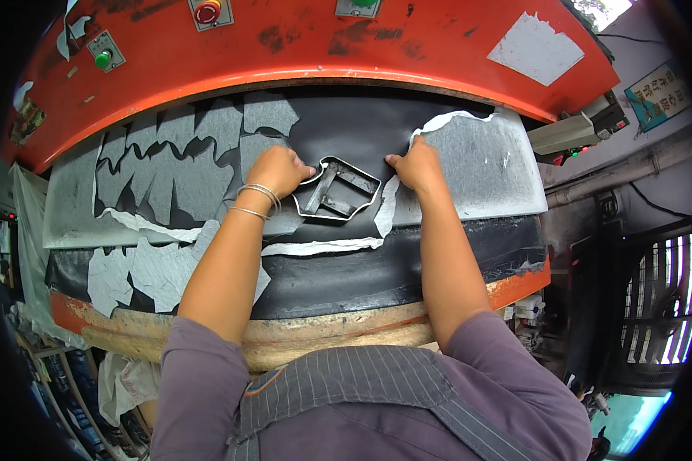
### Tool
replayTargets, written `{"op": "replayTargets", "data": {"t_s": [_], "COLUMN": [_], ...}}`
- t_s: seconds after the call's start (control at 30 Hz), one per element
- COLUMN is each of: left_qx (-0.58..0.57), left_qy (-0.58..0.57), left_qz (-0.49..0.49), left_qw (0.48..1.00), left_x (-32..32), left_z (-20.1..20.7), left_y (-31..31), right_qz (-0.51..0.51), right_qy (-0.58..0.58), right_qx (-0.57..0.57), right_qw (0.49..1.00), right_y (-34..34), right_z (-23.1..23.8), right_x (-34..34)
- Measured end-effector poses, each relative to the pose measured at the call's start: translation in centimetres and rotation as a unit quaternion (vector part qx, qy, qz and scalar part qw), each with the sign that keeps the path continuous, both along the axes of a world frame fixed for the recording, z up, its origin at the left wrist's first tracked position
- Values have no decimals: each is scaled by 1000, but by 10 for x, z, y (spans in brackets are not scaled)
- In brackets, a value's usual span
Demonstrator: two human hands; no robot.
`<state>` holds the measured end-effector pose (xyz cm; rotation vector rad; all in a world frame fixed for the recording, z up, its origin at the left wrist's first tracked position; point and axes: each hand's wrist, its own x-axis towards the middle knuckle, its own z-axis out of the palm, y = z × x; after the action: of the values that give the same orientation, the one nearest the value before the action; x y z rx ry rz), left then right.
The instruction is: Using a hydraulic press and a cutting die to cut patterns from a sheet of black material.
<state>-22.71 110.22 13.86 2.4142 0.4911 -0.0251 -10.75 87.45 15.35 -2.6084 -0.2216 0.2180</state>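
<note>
- Head view: a metal cutting frame (337, 189) lies flat on a black sheet (361, 131), under the big red machine top (323, 46).
- The frame is a bent metal band with bars across its middle. It sits between the two hands.
- The left hand (278, 170) is curled up, with its fingers pressed together. The fingertips touch the left edge of the frame.
- Thin silver bangles (255, 198) ring the left wrist.
- The right hand (417, 164) is curled too, fingers close together. Its fingertips press down just beside the right side of the frame. I cannot tell if they touch the metal or only the sheet.
- Grey sheet with many cut-out holes (161, 177) lies to the left of the left hand.
- A whole grey piece (477, 169) lies to the right of the right hand.
- A thin white strip (323, 247) lies on the black sheet, nearer the person than the frame.
- A green button (103, 59) and a red button (206, 11) sit on the red top.
</note>
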Motion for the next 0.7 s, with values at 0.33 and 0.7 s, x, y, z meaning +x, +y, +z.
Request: {"op": "replayTargets", "data": {"t_s": [0.33, 0.7], "left_qx": [-47, -45], "left_qy": [34, 1], "left_qz": [-13, 47], "left_qw": [998, 998], "left_x": [0, -9], "left_z": [6, 0], "left_y": [-1, 3], "right_qz": [-31, -44], "right_qy": [-151, 7], "right_qx": [-101, -50], "right_qw": [983, 998], "right_y": [1, 11], "right_z": [-26, -6], "right_x": [-6, -34]}}
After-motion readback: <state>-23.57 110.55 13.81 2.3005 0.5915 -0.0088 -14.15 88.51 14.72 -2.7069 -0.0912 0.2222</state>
